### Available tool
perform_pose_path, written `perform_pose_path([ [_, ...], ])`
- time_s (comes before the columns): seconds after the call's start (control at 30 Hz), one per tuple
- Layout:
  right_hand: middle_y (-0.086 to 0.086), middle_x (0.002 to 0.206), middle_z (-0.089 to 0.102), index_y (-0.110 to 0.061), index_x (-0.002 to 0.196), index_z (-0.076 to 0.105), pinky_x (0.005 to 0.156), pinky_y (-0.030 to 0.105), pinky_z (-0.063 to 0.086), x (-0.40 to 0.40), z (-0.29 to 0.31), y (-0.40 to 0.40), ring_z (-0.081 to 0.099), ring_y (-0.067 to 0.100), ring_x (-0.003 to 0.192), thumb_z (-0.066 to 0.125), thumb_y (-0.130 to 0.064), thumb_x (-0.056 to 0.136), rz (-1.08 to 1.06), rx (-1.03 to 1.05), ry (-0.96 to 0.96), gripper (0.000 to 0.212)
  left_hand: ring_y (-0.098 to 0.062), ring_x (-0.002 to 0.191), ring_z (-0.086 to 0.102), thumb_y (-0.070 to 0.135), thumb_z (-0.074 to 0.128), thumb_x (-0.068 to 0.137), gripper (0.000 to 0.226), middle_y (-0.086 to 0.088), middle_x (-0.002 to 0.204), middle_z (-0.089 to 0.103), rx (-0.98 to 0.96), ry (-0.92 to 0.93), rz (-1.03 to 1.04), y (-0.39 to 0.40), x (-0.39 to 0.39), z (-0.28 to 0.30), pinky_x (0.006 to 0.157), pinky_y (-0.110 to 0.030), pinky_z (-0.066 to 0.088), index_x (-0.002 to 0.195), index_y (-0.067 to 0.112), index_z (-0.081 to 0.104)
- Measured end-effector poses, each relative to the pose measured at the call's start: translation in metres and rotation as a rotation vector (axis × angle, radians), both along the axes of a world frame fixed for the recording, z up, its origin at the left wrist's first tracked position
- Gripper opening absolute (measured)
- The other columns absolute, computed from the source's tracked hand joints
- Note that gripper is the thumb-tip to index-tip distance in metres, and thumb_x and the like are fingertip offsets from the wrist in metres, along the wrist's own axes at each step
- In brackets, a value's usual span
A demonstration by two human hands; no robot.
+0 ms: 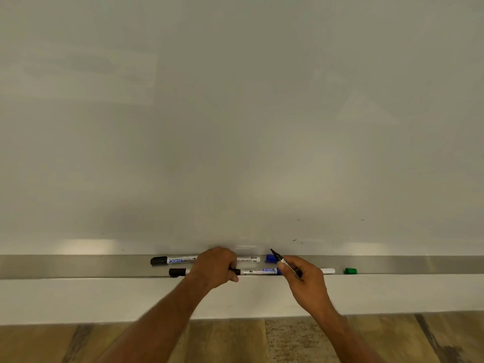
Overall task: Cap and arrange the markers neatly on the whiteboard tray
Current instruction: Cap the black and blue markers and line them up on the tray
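A bare nib is exposed on the uncapped black marker [286,263] pinched in the right hand [305,280], its tip raised toward the whiteboard [235,113]; a stray mark is judged likely if the tip is allowed to touch the board surface or the blue cap [269,258] lying loose just beside it. A cap mismatch is also possible, since the green cap [350,271] lies apart at the right of the metal tray [65,265]. The left hand [216,267] is held palm down over the tray, fingers curled; a dark piece, possibly a black cap, appears to be gripped at its fingertips, though this cannot be confirmed. The marker with the blue end [258,271] lies in the front row, and it could be nudged off the tray edge by either wrist. Two black-capped markers [172,260] lie further left, partly hidden by the left hand. Both forearms are extended upward and forward, converging on the tray centre.
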State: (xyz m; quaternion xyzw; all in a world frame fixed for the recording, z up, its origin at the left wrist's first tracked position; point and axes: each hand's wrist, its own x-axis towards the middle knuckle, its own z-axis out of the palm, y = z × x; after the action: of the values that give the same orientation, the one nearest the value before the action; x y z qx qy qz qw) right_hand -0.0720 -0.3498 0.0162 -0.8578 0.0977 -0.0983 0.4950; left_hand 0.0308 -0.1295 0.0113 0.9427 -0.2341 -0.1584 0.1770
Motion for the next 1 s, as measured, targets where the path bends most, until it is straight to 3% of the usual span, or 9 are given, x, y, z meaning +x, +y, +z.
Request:
perform_pose_path([
  [0.23, -0.018, 0.082, 0.070, -0.036, 0.099, 0.069, 0.066, 0.010, 0.044, 0.000, -0.001, -0.004, 0.063, -0.002, 0.078, 0.069, -0.023, 0.086, 0.071, -0.086, 0.082, 0.019, -0.015, 0.082, 0.060, 0.034, 0.070, 0.080, 0.014, 0.003, 0.092, 0.068, -0.096, -0.006, 0.021, 0.005, 0.001, 0.006, 0.073, -0.030, 0.049, 0.090, 0.025, 0.067],
  [0.37, -0.021, 0.077, 0.069, -0.040, 0.088, 0.068, 0.058, 0.019, 0.048, 0.003, 0.001, -0.002, 0.063, 0.005, 0.067, 0.074, -0.024, 0.081, 0.118, -0.158, 0.106, 0.019, -0.009, 0.083, 0.058, 0.022, 0.066, 0.084, 0.014, 0.003, 0.096, 0.069, -0.253, 0.003, 0.054, 0.008, -0.002, 0.011, 0.075, -0.018, 0.045, 0.098, 0.023, 0.069],
  [0.5, -0.017, 0.083, 0.072, -0.037, 0.095, 0.070, 0.067, 0.019, 0.051, 0.005, 0.004, 0.001, 0.065, 0.003, 0.075, 0.074, -0.029, 0.079, 0.178, -0.237, 0.083, 0.018, -0.007, 0.082, 0.059, 0.017, 0.064, 0.087, 0.015, 0.002, 0.097, 0.071, -0.358, -0.002, 0.038, 0.008, -0.008, 0.017, 0.070, -0.007, 0.038, 0.100, 0.021, 0.070],
  [0.63, -0.011, 0.098, 0.074, -0.033, 0.102, 0.071, 0.080, 0.025, 0.055, 0.007, 0.009, 0.006, 0.066, 0.005, 0.086, 0.074, -0.032, 0.080, 0.204, -0.303, 0.070, 0.022, -0.010, 0.085, 0.061, 0.016, 0.063, 0.088, 0.015, -0.001, 0.097, 0.071, -0.404, -0.009, 0.010, 0.006, -0.012, 0.024, 0.072, -0.010, 0.041, 0.101, 0.018, 0.071],
  [0.8, -0.010, 0.102, 0.074, -0.032, 0.104, 0.070, 0.081, 0.024, 0.055, 0.008, 0.015, 0.010, 0.066, 0.008, 0.087, 0.073, -0.034, 0.080, 0.205, -0.351, 0.055, 0.025, -0.013, 0.085, 0.061, 0.014, 0.063, 0.088, 0.016, -0.003, 0.097, 0.071, -0.442, -0.033, -0.026, 0.005, -0.016, 0.027, 0.076, -0.022, 0.046, 0.101, 0.017, 0.071],
  [1.0, -0.009, 0.100, 0.074, -0.033, 0.105, 0.070, 0.077, 0.020, 0.052, 0.010, 0.019, 0.012, 0.065, 0.006, 0.086, 0.072, -0.038, 0.079, 0.256, -0.404, 0.037, 0.026, -0.011, 0.088, 0.061, 0.015, 0.062, 0.089, 0.019, -0.002, 0.102, 0.070, -0.449, -0.093, -0.061, 0.005, -0.022, 0.024, 0.078, -0.014, 0.043, 0.107, 0.017, 0.068],
])
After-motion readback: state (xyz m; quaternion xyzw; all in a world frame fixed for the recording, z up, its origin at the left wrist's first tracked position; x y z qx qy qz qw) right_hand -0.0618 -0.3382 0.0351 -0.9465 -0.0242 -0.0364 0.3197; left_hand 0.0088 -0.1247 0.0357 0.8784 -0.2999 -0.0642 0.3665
